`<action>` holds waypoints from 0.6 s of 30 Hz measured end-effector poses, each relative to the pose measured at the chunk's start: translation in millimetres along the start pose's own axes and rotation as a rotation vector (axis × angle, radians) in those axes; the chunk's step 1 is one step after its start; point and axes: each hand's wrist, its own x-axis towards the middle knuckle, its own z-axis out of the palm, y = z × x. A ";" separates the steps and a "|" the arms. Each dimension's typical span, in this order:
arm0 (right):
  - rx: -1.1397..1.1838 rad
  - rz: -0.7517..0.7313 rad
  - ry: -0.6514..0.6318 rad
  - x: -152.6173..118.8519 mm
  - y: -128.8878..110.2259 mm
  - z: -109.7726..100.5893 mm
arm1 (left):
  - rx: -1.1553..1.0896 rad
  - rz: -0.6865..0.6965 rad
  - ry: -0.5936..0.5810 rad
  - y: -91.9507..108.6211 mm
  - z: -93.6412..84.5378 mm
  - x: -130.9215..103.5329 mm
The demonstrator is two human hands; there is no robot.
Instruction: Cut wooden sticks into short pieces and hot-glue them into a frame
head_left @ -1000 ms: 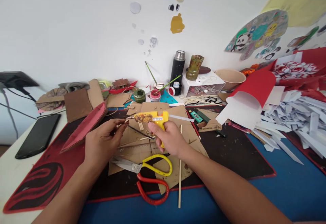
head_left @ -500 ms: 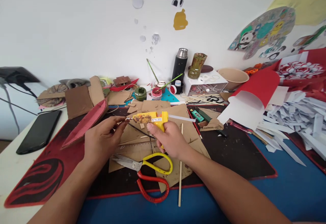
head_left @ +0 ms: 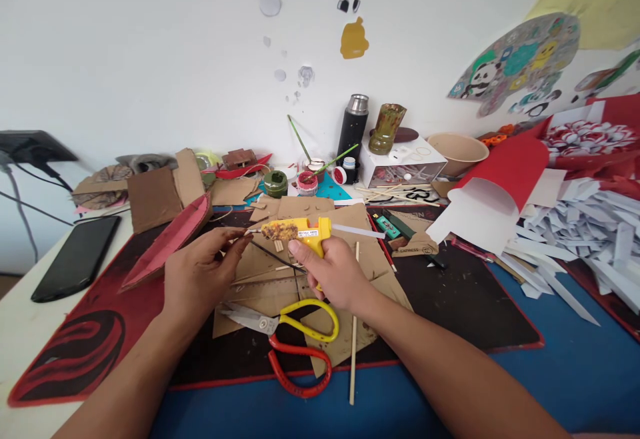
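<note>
My right hand point(head_left: 337, 269) is wrapped round the handle of a yellow hot glue gun point(head_left: 290, 230), stained brown along its barrel. A white glue stick point(head_left: 357, 231) sticks out of its back end. The nozzle points left, right at the fingertips of my left hand point(head_left: 205, 266). Those fingers are pinched together on something too small and covered to make out. Below both hands lie scissors point(head_left: 270, 324) with one yellow and one red handle, blades apart. Under them are brown cardboard pieces point(head_left: 350, 319), and a thin wooden stick point(head_left: 354, 366) lies to the right.
A pink-lined cardboard boat shape point(head_left: 170, 242) and a phone point(head_left: 77, 258) lie at the left. Along the wall stand paint jars point(head_left: 276, 184), a black flask point(head_left: 353, 129) and a white box point(head_left: 403, 166). Paper strips point(head_left: 590, 216) are heaped at the right.
The glue gun and both hands have barely moved; the gun's nozzle has shifted very slightly left. Everything else lies as before.
</note>
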 end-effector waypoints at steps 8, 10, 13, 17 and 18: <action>-0.013 -0.004 -0.007 -0.8 0.6 -0.2 | -0.020 0.028 0.006 -1.8 0.3 -0.7; -0.005 -0.002 -0.010 -0.9 0.8 0.0 | -0.020 0.026 0.006 -1.3 0.3 -0.4; 0.008 0.010 -0.005 -0.8 0.1 0.3 | -0.017 0.026 0.010 -0.3 -0.1 0.0; 0.009 0.010 -0.003 -1.0 -1.2 0.5 | -0.023 0.023 0.003 0.8 -0.5 0.4; 0.005 0.008 -0.005 -1.2 -1.4 0.6 | -0.022 0.020 0.001 1.1 -0.5 0.4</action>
